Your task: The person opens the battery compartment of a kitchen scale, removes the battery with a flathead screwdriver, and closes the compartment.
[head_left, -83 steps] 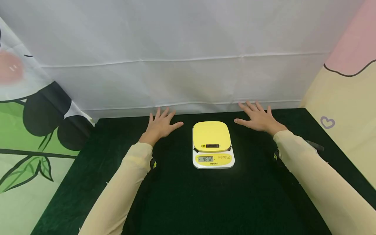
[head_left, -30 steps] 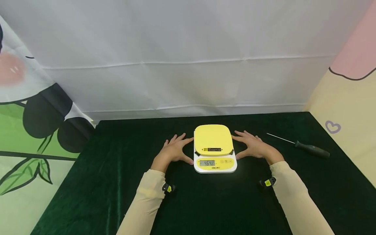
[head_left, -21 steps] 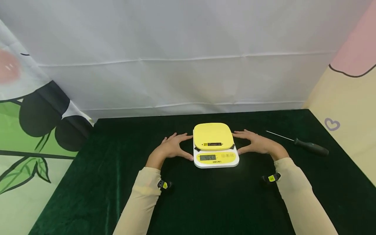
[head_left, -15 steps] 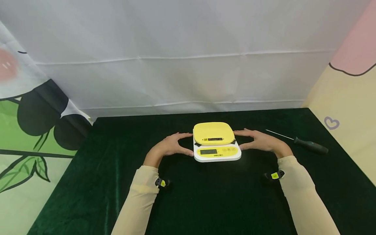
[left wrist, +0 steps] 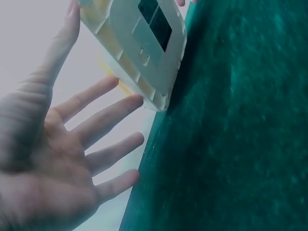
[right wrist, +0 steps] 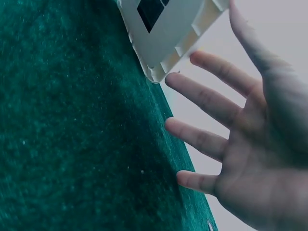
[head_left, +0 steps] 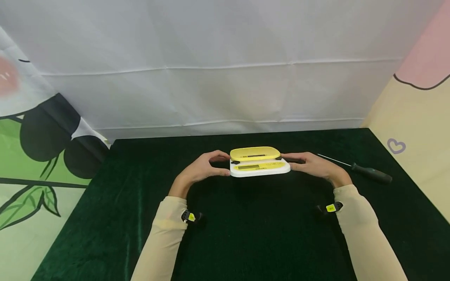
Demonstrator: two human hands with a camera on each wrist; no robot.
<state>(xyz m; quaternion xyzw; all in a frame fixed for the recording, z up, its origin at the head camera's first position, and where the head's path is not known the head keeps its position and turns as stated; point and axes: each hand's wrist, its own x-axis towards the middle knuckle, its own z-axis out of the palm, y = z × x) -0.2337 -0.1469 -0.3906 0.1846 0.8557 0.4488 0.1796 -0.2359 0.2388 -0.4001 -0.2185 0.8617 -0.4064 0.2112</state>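
A yellow and white digital kitchen scale [head_left: 261, 168] is raised off the dark green cloth, its near edge tipped up, between my two hands. My left hand [head_left: 200, 169] touches its left edge with thumb and fingertips; my right hand [head_left: 316, 167] does the same on the right edge. Both wrist views show the fingers spread and fairly straight, with the palms away from the scale. The scale's white underside [left wrist: 144, 53] with dark patches shows in the left wrist view, and part of the same underside [right wrist: 178, 29] in the right one. The display's digits are unreadable at this tilt.
A screwdriver [head_left: 370, 173] with a dark handle lies on the cloth right of my right hand. The green-covered table [head_left: 246, 234] ends at a pale fabric backdrop [head_left: 225, 97] behind. Printed cloth hangs on both sides.
My hands have come in from beyond the scale to its two sides. The scale has risen off the table and tilted, near edge up. The screwdriver, earlier mostly behind my right arm, is now visible.
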